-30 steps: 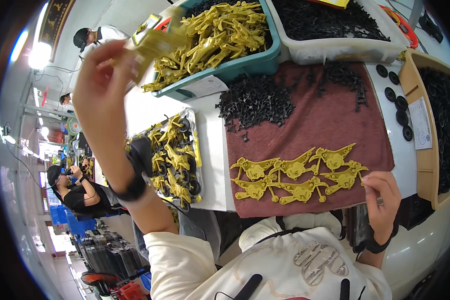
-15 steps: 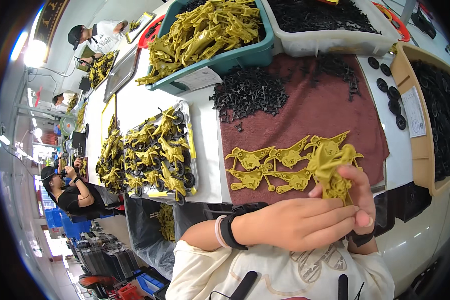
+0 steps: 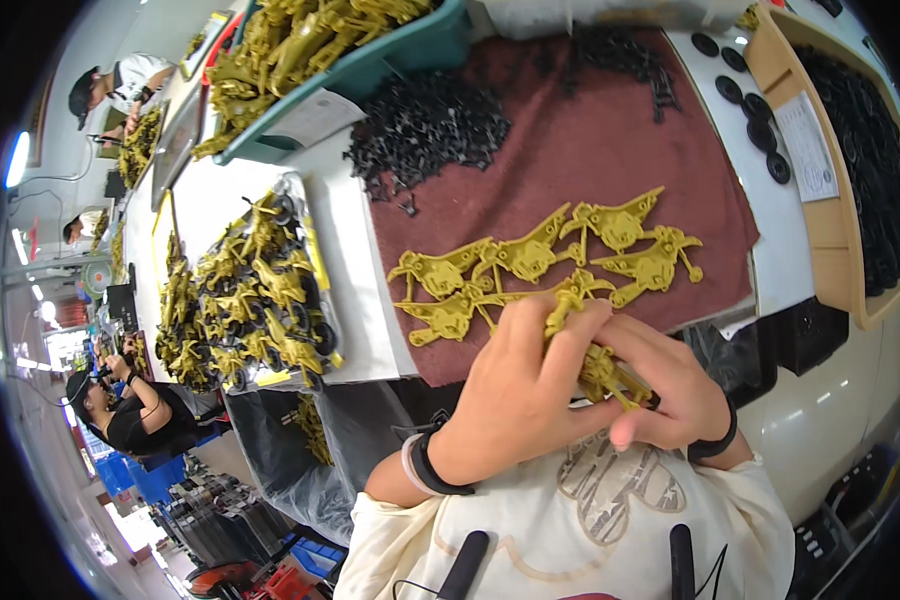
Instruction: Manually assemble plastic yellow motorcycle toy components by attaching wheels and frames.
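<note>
In front of my chest, both hands are closed around a yellow plastic toy motorcycle body (image 3: pixel 606 377). My left hand (image 3: pixel 520 385) wraps its upper end, with the fingers curled over it. My right hand (image 3: pixel 670 385) grips the lower end from the other side, its thumb bent beneath. Fingers cover much of the piece, so I cannot make out whether it is one part or several pressed together. Just beyond my hands, several yellow motorcycle body halves (image 3: pixel 530 258) lie in rows on a maroon cloth (image 3: pixel 570 150).
Small black parts (image 3: pixel 430 130) are heaped on the cloth's far left. Left stands a tray of yellow-and-black toy motorcycles (image 3: pixel 270 290); behind it, a teal bin (image 3: pixel 370 85) of yellow parts. Black wheels (image 3: pixel 760 135) lie beside a tan bin (image 3: pixel 835 250) at right. Co-workers sit far left.
My left hand has moved from lying across my right hand to curling over the upper part of the yellow body. The whole scene has shifted left and up in view.
</note>
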`<state>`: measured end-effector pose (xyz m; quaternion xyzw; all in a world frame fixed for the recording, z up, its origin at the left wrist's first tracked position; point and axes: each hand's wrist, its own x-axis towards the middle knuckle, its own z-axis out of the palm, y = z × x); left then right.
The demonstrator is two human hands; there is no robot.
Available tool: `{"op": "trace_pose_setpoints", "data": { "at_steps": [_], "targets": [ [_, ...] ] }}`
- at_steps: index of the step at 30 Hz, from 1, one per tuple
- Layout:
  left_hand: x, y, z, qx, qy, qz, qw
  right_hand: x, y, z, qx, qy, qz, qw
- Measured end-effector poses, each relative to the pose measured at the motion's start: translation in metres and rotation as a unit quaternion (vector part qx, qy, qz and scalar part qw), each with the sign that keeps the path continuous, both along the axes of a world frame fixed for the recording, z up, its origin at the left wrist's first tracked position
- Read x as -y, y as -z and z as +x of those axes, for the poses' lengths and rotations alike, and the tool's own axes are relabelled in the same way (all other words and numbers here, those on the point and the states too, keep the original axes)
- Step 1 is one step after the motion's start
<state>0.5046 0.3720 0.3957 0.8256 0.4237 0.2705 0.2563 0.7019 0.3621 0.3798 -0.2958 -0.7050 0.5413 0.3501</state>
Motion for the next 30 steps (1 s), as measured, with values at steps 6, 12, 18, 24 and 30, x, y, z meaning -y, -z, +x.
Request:
{"op": "trace_pose_setpoints", "data": {
  "at_steps": [6,12,18,24,30],
  "targets": [
    [0.000,0.009,-0.001,0.076,0.045,-0.035,0.995,0.006,0.002,0.005,0.014,0.072,-0.045,0.996],
    [-0.023,0.029,-0.026,0.104,-0.014,0.131,0.986,0.015,0.006,0.031,-0.013,0.214,-0.149,0.965],
    [-0.013,0.044,-0.004,-0.266,-0.054,0.012,0.962,0.006,0.012,0.037,-0.029,0.367,-0.104,0.924],
    [-0.013,0.049,-0.018,-0.245,-0.079,-0.005,0.966,0.004,0.025,0.035,-0.029,0.364,-0.127,0.922],
    [-0.014,0.043,-0.035,-0.269,-0.072,-0.020,0.960,0.001,0.026,0.025,-0.052,0.284,-0.165,0.943]
  ]
}}
